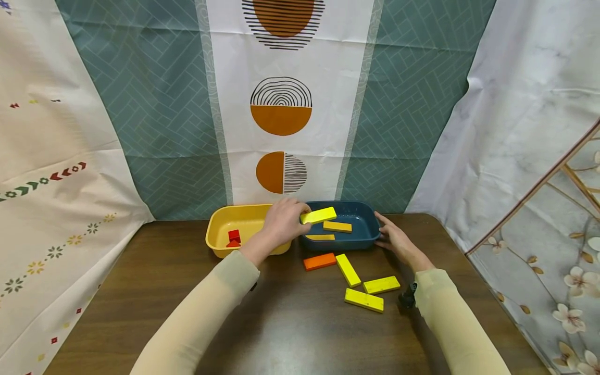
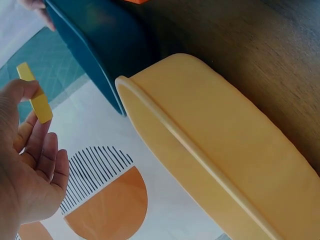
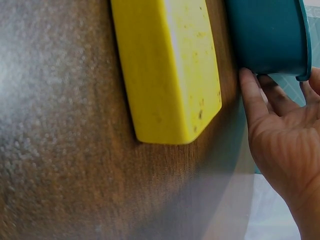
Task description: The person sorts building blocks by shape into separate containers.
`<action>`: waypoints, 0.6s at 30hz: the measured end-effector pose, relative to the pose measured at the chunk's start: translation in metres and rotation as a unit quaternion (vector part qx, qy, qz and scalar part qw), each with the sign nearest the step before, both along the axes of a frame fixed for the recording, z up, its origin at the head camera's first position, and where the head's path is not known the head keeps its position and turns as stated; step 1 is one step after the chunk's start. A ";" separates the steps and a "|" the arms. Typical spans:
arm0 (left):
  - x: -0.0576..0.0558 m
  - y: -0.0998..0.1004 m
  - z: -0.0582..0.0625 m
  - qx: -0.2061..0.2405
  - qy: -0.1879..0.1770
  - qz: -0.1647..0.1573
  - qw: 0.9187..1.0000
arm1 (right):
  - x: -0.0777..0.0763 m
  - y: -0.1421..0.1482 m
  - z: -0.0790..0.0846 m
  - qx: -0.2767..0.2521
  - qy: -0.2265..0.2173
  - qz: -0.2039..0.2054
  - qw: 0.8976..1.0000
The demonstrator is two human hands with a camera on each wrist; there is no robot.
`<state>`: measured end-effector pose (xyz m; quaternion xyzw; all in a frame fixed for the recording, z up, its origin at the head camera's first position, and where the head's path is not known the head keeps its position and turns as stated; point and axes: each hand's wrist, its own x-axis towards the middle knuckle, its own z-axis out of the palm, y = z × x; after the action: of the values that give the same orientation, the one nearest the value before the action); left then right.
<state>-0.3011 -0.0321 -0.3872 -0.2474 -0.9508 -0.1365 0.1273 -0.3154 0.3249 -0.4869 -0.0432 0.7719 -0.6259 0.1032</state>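
Note:
My left hand [image 1: 284, 221] pinches a yellow block [image 1: 319, 215] between thumb and fingertips, raised over the left part of the blue bin [image 1: 344, 244]. In the left wrist view the same yellow block [image 2: 36, 95] sits tilted in the fingertips, the other fingers loosely bent. My right hand [image 1: 397, 240] touches the right end of the blue bin, its fingers spread along the outer wall. The right wrist view has the fingertips [image 3: 248, 80] against the wall of that bin. Two amber-yellow blocks [image 1: 337, 227] lie inside it.
Left of the blue bin stands a yellow bin [image 1: 215, 250] with red blocks [image 1: 234, 236] in it. On the brown table [image 1: 281, 323], an orange block [image 1: 320, 261] and three yellow blocks [image 1: 364, 300] lie in front of the blue bin. A patterned cloth [image 1: 281, 172] hangs behind.

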 end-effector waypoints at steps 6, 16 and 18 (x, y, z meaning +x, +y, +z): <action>-0.004 0.008 -0.003 -0.030 -0.014 0.006 0.999 | -0.001 0.000 0.000 -0.005 0.000 0.001 1.000; -0.007 0.018 -0.008 -0.040 -0.030 0.000 0.999 | 0.000 0.000 0.001 -0.007 -0.002 0.008 1.000; -0.008 0.019 -0.008 -0.043 -0.030 0.002 0.999 | 0.000 0.000 0.001 -0.007 -0.003 0.006 1.000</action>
<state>-0.3092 -0.0127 -0.3956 -0.2467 -0.9597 -0.1024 0.0879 -0.3156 0.3249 -0.4854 -0.0471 0.7670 -0.6306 0.1089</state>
